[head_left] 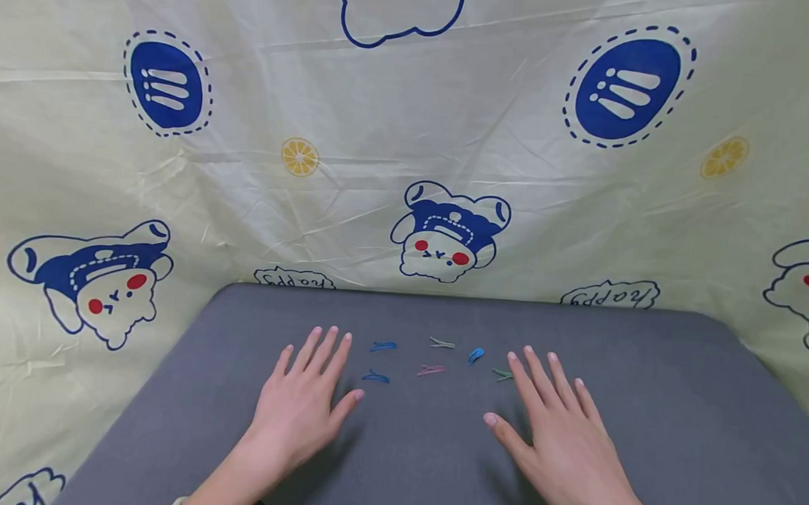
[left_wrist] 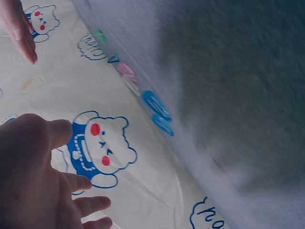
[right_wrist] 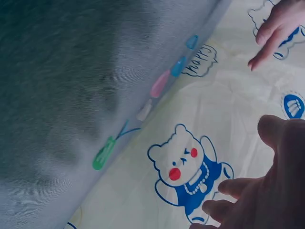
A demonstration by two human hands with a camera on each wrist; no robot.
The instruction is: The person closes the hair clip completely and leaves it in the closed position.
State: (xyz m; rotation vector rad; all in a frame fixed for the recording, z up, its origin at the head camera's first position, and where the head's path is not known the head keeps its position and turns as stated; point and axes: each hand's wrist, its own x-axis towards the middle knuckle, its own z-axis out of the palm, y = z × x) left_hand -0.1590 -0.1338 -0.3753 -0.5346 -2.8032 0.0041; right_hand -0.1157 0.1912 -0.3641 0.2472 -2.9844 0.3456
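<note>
Several small snap hair clips lie scattered on the grey table. Two blue hair clips are on the left, one behind the other. Between the hands are a pink hair clip, a whitish hair clip farther back and another blue hair clip. Beside the right index finger sits a green hair clip. My left hand hovers over the table left of the clips, fingers spread, holding nothing. To their right my right hand is likewise raised, fingers extended and bare. Both wrist views show the clips near the table's edge.
The grey tabletop extends to both sides and in front of the hands. Behind it hangs a pale curtain printed with blue bears, orange slices and lettering; it meets the table's back edge.
</note>
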